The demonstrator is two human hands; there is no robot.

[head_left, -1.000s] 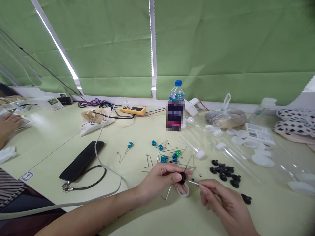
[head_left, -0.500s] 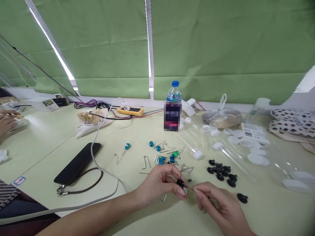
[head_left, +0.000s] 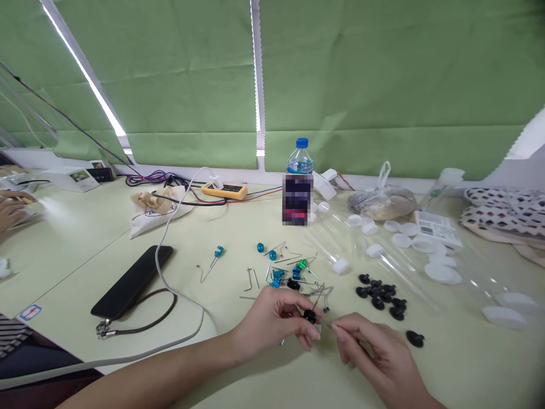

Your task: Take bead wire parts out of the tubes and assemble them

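My left hand (head_left: 272,321) pinches a small black round piece (head_left: 310,316) between thumb and fingers, low in the middle of the view. My right hand (head_left: 374,355) is closed just to its right, its fingertips pinched on a thin metal wire pin (head_left: 328,323) that points at the black piece. Behind my hands lies a scatter of bent wire pins (head_left: 253,278) with blue beads (head_left: 260,247) and a green bead (head_left: 302,264). A pile of black pieces (head_left: 381,292) lies to the right, and one single black piece (head_left: 414,338) sits nearer.
A black phone (head_left: 131,281) with a strap and a grey cable (head_left: 170,227) lie at the left. A water bottle (head_left: 297,184), a cloth bag (head_left: 155,207), a yellow device (head_left: 224,190), clear tubes with white caps (head_left: 409,244) and a plastic bag (head_left: 381,204) stand behind. Another person's hand (head_left: 11,207) is at far left.
The view has shifted slightly. My hands stay together; the black piece and the wire pin have moved a little lower, and the white cap under them is no longer visible.
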